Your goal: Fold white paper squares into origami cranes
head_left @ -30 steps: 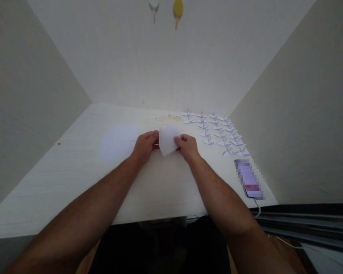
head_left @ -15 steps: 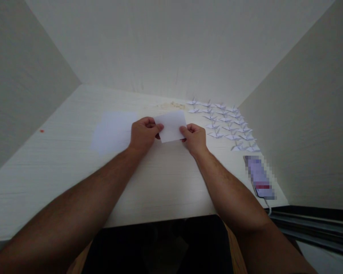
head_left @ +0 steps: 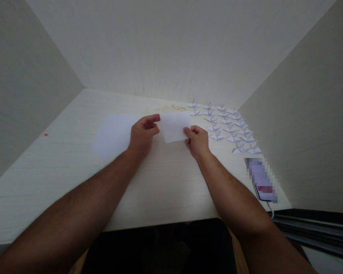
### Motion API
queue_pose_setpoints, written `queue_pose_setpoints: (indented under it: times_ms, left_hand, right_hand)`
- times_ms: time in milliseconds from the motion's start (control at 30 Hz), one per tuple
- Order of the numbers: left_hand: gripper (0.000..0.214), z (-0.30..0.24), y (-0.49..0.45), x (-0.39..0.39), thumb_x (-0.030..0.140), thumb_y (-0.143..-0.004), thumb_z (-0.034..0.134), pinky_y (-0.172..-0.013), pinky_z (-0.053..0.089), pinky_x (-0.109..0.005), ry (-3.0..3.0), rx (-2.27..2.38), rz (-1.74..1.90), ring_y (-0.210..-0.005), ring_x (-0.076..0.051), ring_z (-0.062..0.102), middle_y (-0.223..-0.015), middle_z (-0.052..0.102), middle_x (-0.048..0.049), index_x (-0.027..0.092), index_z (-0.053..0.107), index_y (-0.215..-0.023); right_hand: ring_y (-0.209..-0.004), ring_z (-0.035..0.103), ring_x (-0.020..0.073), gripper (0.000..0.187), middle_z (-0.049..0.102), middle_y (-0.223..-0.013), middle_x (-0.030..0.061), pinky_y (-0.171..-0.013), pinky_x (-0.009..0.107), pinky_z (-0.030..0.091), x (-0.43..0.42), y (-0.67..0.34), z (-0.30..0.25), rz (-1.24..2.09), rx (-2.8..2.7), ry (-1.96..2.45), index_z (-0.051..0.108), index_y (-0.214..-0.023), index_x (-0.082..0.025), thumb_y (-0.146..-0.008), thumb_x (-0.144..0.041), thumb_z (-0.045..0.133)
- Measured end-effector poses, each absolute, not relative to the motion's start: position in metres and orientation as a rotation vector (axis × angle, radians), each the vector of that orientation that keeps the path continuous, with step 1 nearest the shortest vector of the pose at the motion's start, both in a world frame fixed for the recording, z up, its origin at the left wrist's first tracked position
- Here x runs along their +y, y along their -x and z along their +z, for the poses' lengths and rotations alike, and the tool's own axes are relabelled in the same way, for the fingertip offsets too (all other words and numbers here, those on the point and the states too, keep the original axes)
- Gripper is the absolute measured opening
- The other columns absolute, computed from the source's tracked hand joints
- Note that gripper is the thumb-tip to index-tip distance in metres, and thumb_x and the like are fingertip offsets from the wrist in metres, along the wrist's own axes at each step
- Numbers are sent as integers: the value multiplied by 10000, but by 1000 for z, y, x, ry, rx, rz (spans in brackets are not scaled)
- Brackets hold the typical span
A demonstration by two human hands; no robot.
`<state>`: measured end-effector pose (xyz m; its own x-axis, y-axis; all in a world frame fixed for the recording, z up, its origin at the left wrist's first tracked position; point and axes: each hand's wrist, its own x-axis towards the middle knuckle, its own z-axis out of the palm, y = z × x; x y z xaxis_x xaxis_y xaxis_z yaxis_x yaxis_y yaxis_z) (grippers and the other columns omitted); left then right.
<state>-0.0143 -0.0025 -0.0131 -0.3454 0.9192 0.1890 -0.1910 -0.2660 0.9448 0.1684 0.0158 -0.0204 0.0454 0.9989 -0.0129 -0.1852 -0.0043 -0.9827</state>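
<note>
- Right hand [head_left: 198,141] pinches a small white rectangular paper sheet [head_left: 175,126] at its lower right edge. Thumb lies on the near face, the other fingers are curled behind, clamped firmly on it.
- Left hand [head_left: 143,134]: fingers curled in loosely, index tip at the sheet's upper left corner, thumb just beside the left edge. Can't tell whether it actually grips the sheet.
- The sheet is held up off the pale wood-grain tabletop [head_left: 160,182], between the two sets of fingers, flat face turned toward the camera.
- Just left of the left-hand fingers: a flat pale lilac-white square of paper [head_left: 114,133] lying on the tabletop, not touched.
- Right of and beyond the right-hand fingers: rows of small white folded paper cranes [head_left: 227,127] standing on the tabletop, near but apart from the hand.
- Just beyond the fingers, past the sheet's top edge: a faint brownish stain [head_left: 171,108] on the tabletop.
- Well apart to the right of the right-hand fingers, and nearer the person: a dark-rimmed phone [head_left: 261,179], screen blurred, by the tabletop's right edge. A thin white cable [head_left: 270,210] leaves its near end.
- Well left of the left-hand fingers: a tiny red-orange spot [head_left: 46,134] on the tabletop.
- Plain cream walls [head_left: 171,49] close in on three sides beyond the fingers.
</note>
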Motion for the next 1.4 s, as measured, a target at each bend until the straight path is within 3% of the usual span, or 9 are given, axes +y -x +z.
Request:
queue_pose_setpoints:
  times_ms: [200,500,867,933,1000,1067,1133,1233,1400]
  left_hand:
    - [364,-9,13,-4,93,-563,596,-466,285,-221,-1011,1206,1759,-524,-64,427,-872,695,-36,168,717,-898]
    - [424,-12,16,-3,73,-535,591,-488,303,-219,-1039,1199,1730,-576,-80,441,-864,634,-16,196,691,-928]
    - [216,-14,14,-3,149,-667,627,-457,321,-231,-1030,1234,1667,-491,-69,437,-737,621,0,194,662,-875]
    - [222,-17,15,-1,139,-647,627,-539,426,-247,-1035,1217,1680,-570,-99,535,-743,637,-6,196,674,-856]
    - [284,-18,15,0,133,-610,622,-702,524,-305,-1001,1132,1702,-780,-161,652,-866,691,-26,205,673,-880]
    - [359,-15,14,-1,145,-598,615,-851,542,-378,-956,1072,1698,-1018,-221,664,-1050,706,-46,216,676,-945]
    - [397,-9,12,-4,187,-635,622,-903,534,-404,-906,1068,1670,-1116,-250,639,-1176,683,-68,221,688,-1025]
    - [383,-2,11,-10,346,-737,655,-813,557,-416,-870,1106,1609,-981,-263,674,-1139,701,-107,194,704,-1085]
    - [274,-5,12,-13,309,-616,821,-661,523,-321,-1089,1362,1460,-707,-194,641,-805,736,-66,165,758,-841]
  right_hand:
    - [-399,402,41,292,523,-542,-72,-350,179,327,14,-169,-18,1311,-994,1071,581,-663,-189,-619,-380,797]
    - [-393,399,44,284,506,-525,-76,-345,191,305,15,-169,-19,1329,-1009,1055,576,-658,-195,-633,-386,785]
    - [-381,388,41,297,512,-522,-76,-341,191,307,12,-168,-15,1333,-1014,1085,581,-665,-194,-616,-406,782]
    - [-382,385,41,295,511,-520,-75,-342,191,309,12,-167,-15,1334,-1012,1076,583,-662,-193,-613,-403,784]
    - [-386,386,43,290,511,-520,-73,-345,193,311,12,-167,-14,1327,-1019,1076,591,-661,-191,-615,-402,784]
    - [-393,387,46,287,514,-523,-69,-347,196,308,12,-167,-14,1317,-1033,1083,598,-665,-191,-618,-408,781]
    - [-403,391,51,291,519,-529,-65,-353,200,306,12,-168,-15,1317,-1050,1093,600,-667,-192,-621,-416,780]
    - [-415,396,57,312,524,-528,-60,-369,201,292,12,-170,-19,1377,-1157,1113,589,-648,-191,-631,-433,784]
    - [-426,417,69,304,584,-574,-33,-382,213,304,13,-172,-18,1392,-1234,1072,652,-714,-186,-654,-457,777]
